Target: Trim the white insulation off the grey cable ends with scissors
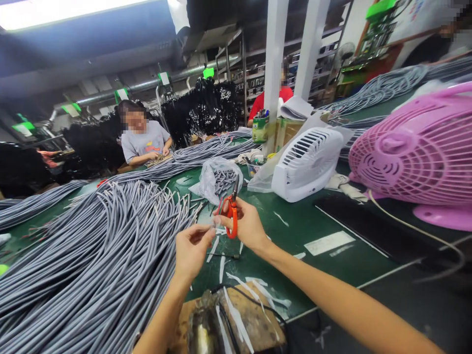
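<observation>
Gray cables (110, 246), cut off at the frame's left, crowd that side of the bench (291, 236). The left hand (193, 248) has thumb and fingertips together (whatever they pinch is too small to make out). Just beside, orange-handled scissors (233, 202) sit clamped in the right hand (250, 226), above the bench. Farther back, a green can (260, 129) bears an unreadable label. Rightward, open green surface reaches the bench's near edge.

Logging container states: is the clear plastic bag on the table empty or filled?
Filled, at least partly: short grey pieces show inside the clear plastic bag.
</observation>
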### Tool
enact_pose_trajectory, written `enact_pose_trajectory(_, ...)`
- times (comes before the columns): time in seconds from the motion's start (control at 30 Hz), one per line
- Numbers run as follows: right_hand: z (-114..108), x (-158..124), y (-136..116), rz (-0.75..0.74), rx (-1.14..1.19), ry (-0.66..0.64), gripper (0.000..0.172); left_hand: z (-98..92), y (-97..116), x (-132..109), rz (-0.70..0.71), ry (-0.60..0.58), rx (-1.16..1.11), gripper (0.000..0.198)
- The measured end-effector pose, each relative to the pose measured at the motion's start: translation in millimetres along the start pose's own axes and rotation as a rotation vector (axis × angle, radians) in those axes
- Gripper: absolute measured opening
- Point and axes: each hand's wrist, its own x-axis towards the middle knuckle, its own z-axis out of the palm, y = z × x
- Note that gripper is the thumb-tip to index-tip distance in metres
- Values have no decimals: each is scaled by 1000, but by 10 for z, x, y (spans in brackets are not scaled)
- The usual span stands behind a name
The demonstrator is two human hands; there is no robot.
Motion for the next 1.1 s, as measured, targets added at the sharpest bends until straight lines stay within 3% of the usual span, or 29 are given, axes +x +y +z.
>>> enact_pose_trajectory(0.1, 10, -40, -25, -18, -43, 59, 39, 40, -24, -22, -2, -43, 49, 27)
enact_pose_trajectory(0.27, -22, -70, -94, -12, -52, -106, 33, 49, -92, -15, 43, -6, 91, 46)
enact_pose_trajectory(0.33, -27, -76, -121, -19, -47, -135, 33, 51, -95, -16, 67, 24, 97, 44)
enact_pose_trajectory(0.57, 47, -159, -109, 1, -38, 36, 34, 71, -86, -62, 193, 100, 89, 28)
enact_pose_trajectory(0.77, 100, -166, -39, -8, 94, 14, 33, 14, -92, -77, 249, 114, 55, 24)
enact_pose_trajectory(1.0, 57, -129, -94, 28, 174, -7, 34, 20, -29, -87, 155, 71, -20, 25)
enact_pose_trajectory(1.1, 64, -148, -125, 36, 139, 42, 35, 33, -35, -87, 137, 80, -41, 26)
